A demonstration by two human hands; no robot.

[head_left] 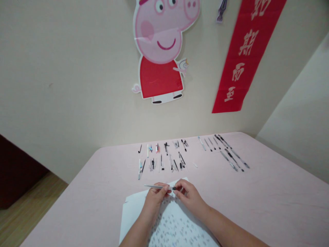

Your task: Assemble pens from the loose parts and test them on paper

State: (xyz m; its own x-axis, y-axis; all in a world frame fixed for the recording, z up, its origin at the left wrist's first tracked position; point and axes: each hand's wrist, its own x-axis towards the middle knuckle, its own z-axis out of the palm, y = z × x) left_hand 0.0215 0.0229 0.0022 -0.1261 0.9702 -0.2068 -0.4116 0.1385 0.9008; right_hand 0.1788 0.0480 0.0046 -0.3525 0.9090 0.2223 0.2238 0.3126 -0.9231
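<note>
My left hand (158,193) is closed around the middle of a slim pen (151,186) with a pale, see-through barrel. It lies almost level, one end pointing left past my fingers. At its dark right end, my right hand (185,191) pinches with thumb and fingertips. Exactly what sits between the right fingertips is partly hidden. Both hands are over a large sheet of white paper (133,209) covered with many small dark marks.
Beyond the paper, disassembled pen parts (153,164) lie in small groups in two rows. Several whole pens (231,159) are at the right back. A small white piece (195,165) lies between them. The pink-covered table (84,199) meets a wall with a cartoon pig cutout (161,77) and red banner (233,68).
</note>
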